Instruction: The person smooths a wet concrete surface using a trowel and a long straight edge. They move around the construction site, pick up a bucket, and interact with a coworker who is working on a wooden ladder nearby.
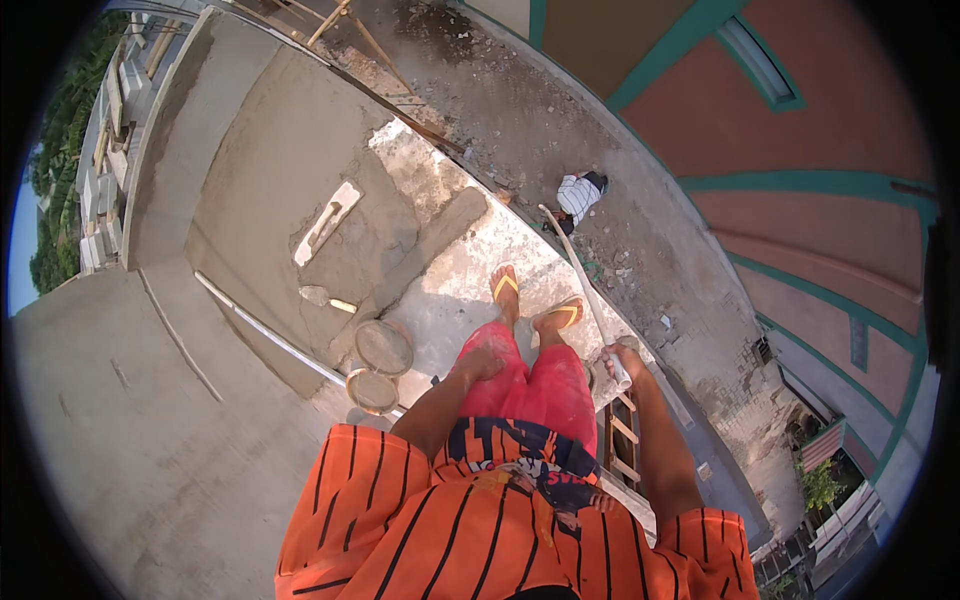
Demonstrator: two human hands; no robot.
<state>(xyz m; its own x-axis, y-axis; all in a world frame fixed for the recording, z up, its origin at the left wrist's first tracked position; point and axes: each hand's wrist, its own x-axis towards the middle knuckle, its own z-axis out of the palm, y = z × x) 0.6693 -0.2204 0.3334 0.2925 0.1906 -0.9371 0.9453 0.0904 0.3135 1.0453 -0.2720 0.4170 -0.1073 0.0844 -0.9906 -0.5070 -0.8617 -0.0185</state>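
My right hand [625,358] is closed around the lower end of a long pale pole [590,285], which slants away past my sandalled feet along the slab edge. Against my red-trousered thigh lies my left hand [483,364], holding nothing that I can see; its fingers appear laid on the cloth. Ahead to the left, a white float [327,223] with a raised handle rests on smoothed grey mortar [270,150]. A trowel [316,295] with a yellowish handle lies nearer me. Beside my left leg are two round mortar-smeared buckets [384,347].
The slab's edge [530,225] drops to rubble-strewn ground, where a person in a white top [580,195] is low down. A ladder [625,440] stands by my right side. A long straight bar [270,328] borders the mortar. A red-brown wall [810,120] rises at right.
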